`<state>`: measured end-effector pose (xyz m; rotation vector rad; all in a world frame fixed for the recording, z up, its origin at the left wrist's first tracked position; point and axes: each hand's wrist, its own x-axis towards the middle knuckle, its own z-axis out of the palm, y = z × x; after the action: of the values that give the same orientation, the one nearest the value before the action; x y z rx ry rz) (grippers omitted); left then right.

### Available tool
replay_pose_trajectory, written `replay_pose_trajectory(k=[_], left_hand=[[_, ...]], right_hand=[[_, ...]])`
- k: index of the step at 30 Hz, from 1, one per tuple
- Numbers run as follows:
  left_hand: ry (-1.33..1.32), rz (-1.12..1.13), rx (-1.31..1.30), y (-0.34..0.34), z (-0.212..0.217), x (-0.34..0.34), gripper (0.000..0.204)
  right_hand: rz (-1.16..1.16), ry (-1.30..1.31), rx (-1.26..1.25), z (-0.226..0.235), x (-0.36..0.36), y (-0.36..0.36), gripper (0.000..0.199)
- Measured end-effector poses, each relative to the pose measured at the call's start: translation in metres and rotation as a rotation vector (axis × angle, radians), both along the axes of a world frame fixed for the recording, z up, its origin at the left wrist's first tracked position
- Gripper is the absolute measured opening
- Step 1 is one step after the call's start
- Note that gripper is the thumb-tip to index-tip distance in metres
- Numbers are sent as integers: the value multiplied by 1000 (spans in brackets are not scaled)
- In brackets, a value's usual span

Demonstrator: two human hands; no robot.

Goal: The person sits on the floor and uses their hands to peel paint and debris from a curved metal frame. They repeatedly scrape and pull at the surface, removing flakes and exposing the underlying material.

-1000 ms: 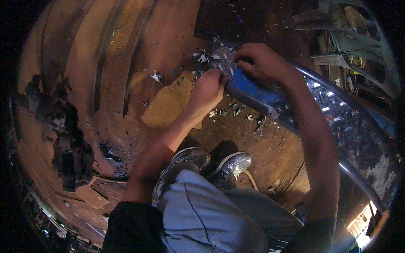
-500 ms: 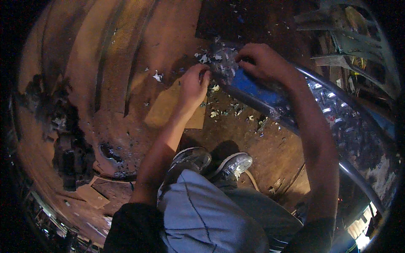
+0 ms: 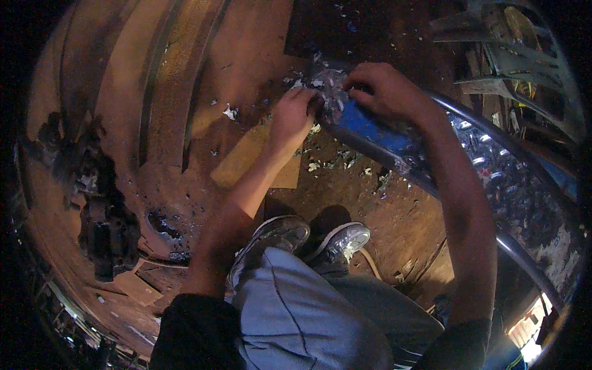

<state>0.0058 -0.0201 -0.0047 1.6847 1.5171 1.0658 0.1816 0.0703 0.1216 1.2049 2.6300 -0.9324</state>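
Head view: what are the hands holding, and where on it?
Both hands grip crumpled silvery wrapping at the end of a long blue bar: left hand on its left edge, right hand on top. The exact pinch is hidden.

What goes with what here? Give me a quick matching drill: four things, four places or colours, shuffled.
Things:
1. left hand
2. right hand
3. cardboard piece
4. sneakers

Places or colours:
A. flat on the floor beside the left forearm
B. on top of the blue bar
C. grey, near the person's knees
D. at the shiny crumpled foil on the bar's end

Pairs: 1-D, 2-B, 3-A, 4-C
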Motion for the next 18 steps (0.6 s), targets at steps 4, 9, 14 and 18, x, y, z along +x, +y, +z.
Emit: replay_pose_trajectory(k=[4,9,14,18], left_hand=[[88,104,41,12,-10,-2,12],[77,187,-1,17,-12,-32,13],[103,32,156,4,-4,-26,25],[128,-59,71,4,-3,-17,21]], right_hand=[[36,8,5,-1,1,2,18],[16,37,43,0,3,-2,18],[13,50,18,1,1,0,18],[8,-4,2,3,0,2,24]])
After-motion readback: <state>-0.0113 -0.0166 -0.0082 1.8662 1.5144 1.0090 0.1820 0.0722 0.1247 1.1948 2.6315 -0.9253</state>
